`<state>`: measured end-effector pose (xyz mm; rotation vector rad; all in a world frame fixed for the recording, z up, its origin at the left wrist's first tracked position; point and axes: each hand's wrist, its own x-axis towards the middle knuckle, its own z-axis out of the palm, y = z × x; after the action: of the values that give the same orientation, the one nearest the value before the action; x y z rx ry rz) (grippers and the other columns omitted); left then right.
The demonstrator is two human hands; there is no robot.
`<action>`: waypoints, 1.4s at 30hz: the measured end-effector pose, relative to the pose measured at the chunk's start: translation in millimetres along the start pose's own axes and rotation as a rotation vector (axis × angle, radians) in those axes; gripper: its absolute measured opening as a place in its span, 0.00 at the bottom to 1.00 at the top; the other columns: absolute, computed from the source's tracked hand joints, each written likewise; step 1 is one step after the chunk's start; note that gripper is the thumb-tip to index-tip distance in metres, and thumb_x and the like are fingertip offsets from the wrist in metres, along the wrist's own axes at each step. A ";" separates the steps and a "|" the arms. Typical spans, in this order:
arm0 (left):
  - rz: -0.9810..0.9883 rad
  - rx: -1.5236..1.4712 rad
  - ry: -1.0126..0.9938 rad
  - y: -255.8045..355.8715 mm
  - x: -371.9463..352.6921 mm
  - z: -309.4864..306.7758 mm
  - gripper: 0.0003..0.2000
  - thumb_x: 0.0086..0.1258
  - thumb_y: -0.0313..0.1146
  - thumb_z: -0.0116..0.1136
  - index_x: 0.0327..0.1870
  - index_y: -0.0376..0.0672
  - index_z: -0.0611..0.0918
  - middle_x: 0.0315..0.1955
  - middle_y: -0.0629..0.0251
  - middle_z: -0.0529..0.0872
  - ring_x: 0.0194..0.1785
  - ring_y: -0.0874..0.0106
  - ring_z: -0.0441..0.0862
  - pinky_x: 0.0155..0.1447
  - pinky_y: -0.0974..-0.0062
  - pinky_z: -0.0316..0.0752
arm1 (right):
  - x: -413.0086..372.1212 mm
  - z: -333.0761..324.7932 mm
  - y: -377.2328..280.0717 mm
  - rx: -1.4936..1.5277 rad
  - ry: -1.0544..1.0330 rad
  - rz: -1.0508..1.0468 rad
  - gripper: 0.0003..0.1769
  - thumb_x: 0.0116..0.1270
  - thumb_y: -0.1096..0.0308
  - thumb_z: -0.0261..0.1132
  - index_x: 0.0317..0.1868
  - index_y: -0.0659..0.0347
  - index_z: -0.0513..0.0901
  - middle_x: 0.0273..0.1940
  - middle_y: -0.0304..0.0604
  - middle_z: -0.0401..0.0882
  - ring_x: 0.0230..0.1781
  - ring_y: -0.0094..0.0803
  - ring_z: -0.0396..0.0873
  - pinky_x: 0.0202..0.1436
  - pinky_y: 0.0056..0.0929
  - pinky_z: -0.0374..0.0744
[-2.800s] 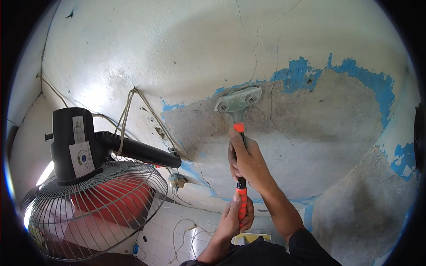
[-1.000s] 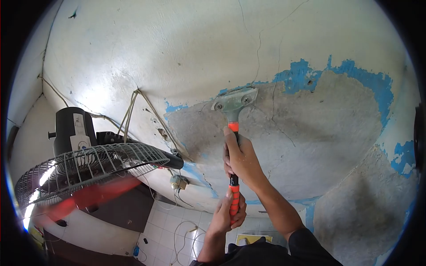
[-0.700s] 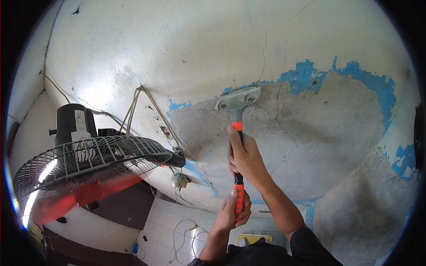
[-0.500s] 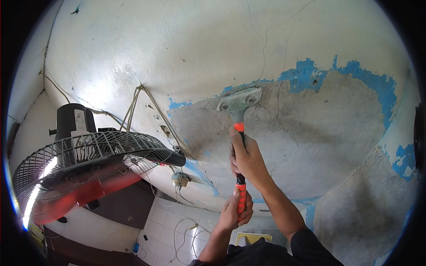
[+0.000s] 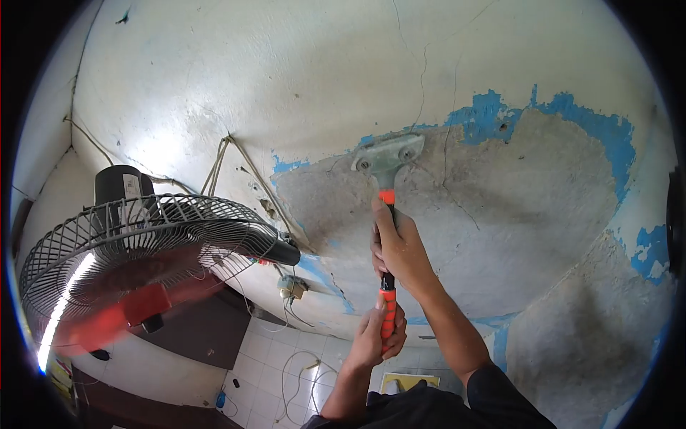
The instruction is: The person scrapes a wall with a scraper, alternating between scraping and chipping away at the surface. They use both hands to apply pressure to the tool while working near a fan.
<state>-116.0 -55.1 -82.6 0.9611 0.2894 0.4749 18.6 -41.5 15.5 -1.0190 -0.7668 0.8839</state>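
Note:
A long-handled scraper (image 5: pixel 386 163) with a wide grey-green head and a black and red handle stands upright in front of the wall (image 5: pixel 343 79). Its head lies at the upper edge of a bare grey patch (image 5: pixel 514 193), beside strips of blue paint (image 5: pixel 493 118). My right hand (image 5: pixel 400 247) is closed round the black shaft below the head. Lower down, my left hand (image 5: pixel 376 334) grips the red end of the handle. The blade's contact with the wall is too small to tell.
A fan (image 5: pixel 150 250) with red blades stands at the left. Cords (image 5: pixel 218 168) hang on the wall beside it. A small electrical box (image 5: pixel 291 287) sits below them. On the tiled floor (image 5: pixel 264 357) lies a loose cable (image 5: pixel 286 390), with a yellow item (image 5: pixel 411 379) near my body.
The scraper head has shifted very slightly to the right and tilts a little differently. Both hands keep their hold. The fan's head has turned slightly, and its blades have moved.

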 end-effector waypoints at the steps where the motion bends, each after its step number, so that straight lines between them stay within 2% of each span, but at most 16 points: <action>1: -0.012 -0.020 -0.001 2.0 0.6 0.2 0.25 0.80 0.55 0.32 0.34 0.39 0.69 0.12 0.71 0.62 0.09 0.80 0.54 0.13 0.81 0.51 | 1.0 -0.6 -0.7 0.007 -0.003 -0.005 0.25 0.75 0.48 0.51 0.26 0.57 0.65 0.13 0.31 0.59 0.07 0.21 0.59 0.12 0.25 0.64; 13: -0.044 0.054 -0.035 15.8 4.7 7.6 0.26 0.79 0.57 0.32 0.33 0.40 0.69 0.12 0.71 0.62 0.09 0.80 0.53 0.13 0.80 0.51 | 1.7 -4.5 -11.4 -0.014 0.022 -0.055 0.25 0.76 0.49 0.50 0.25 0.58 0.65 0.13 0.31 0.59 0.07 0.21 0.59 0.12 0.26 0.66; 22: -0.065 0.032 -0.072 14.8 4.1 9.5 0.27 0.78 0.59 0.30 0.33 0.42 0.68 0.11 0.73 0.59 0.08 0.83 0.50 0.11 0.83 0.49 | -1.0 -4.1 -14.1 -0.027 0.048 -0.052 0.25 0.76 0.50 0.50 0.25 0.58 0.64 0.13 0.32 0.59 0.07 0.22 0.60 0.12 0.26 0.66; 34: -0.106 -0.079 -0.101 14.4 -1.7 8.6 0.26 0.79 0.59 0.28 0.32 0.44 0.67 0.11 0.74 0.59 0.07 0.83 0.50 0.10 0.83 0.49 | -5.6 -3.4 -12.2 -0.030 0.063 -0.077 0.24 0.76 0.50 0.50 0.25 0.58 0.65 0.13 0.32 0.60 0.07 0.22 0.59 0.12 0.26 0.64; 37: -0.118 -0.073 -0.159 15.0 5.2 8.2 0.27 0.79 0.59 0.27 0.32 0.44 0.66 0.11 0.74 0.59 0.07 0.84 0.50 0.10 0.83 0.48 | -3.7 -4.6 -15.8 -0.044 0.086 -0.065 0.25 0.76 0.50 0.50 0.24 0.58 0.65 0.13 0.32 0.60 0.07 0.22 0.60 0.12 0.26 0.64; 40: -0.111 -0.126 -0.155 15.9 2.8 8.4 0.26 0.80 0.56 0.29 0.33 0.41 0.67 0.12 0.71 0.62 0.09 0.82 0.52 0.12 0.82 0.51 | -2.9 -6.6 -12.6 -0.033 0.066 -0.079 0.25 0.76 0.50 0.50 0.24 0.59 0.65 0.13 0.32 0.60 0.07 0.22 0.60 0.12 0.26 0.65; 42: -0.109 -0.093 -0.149 15.7 2.5 10.6 0.26 0.79 0.58 0.28 0.32 0.42 0.66 0.11 0.73 0.60 0.08 0.83 0.51 0.11 0.83 0.49 | -4.8 -6.6 -13.4 -0.037 0.071 -0.081 0.25 0.76 0.49 0.50 0.24 0.59 0.65 0.13 0.32 0.60 0.07 0.22 0.60 0.12 0.26 0.65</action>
<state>-113.2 -53.8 -63.8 0.8798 0.1820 0.3126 25.5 -51.7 25.1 -1.0397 -0.7616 0.7620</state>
